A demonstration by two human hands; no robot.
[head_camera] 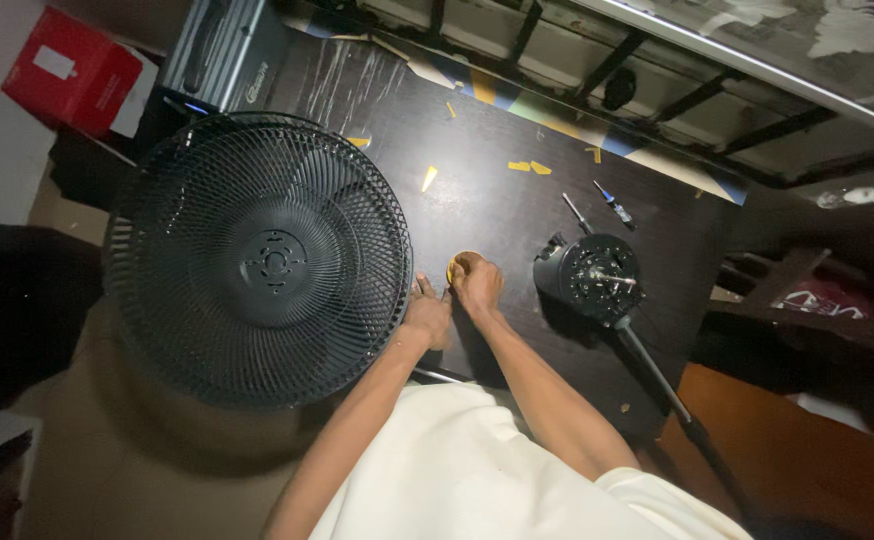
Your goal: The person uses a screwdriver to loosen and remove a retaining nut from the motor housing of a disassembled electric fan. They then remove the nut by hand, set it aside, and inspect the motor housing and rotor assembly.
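Desk [517,215]: dark, carries everything.
Fan cage [262,260]: black, lying flat at the desk's left.
Motor housing [592,275]: right, on its pole.
Right hand [477,285]: fingers curled around yellow tape roll [460,266].
Left hand [427,315]: beside it, fingers' spread unclear.

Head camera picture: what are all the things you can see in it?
Fan cage: one, black, left side of the table.
Fan motor on a pole: one, black, right of the hands.
Screwdrivers: two, dark, behind the motor.
Yellow scraps: several, scattered on the far part of the table.
Table: one, dark.
Red box: one, top left corner.
Roll of tape: one, yellowish, under the right hand.
Left hand: beside the fan cage rim.
Right hand: on the roll of tape.
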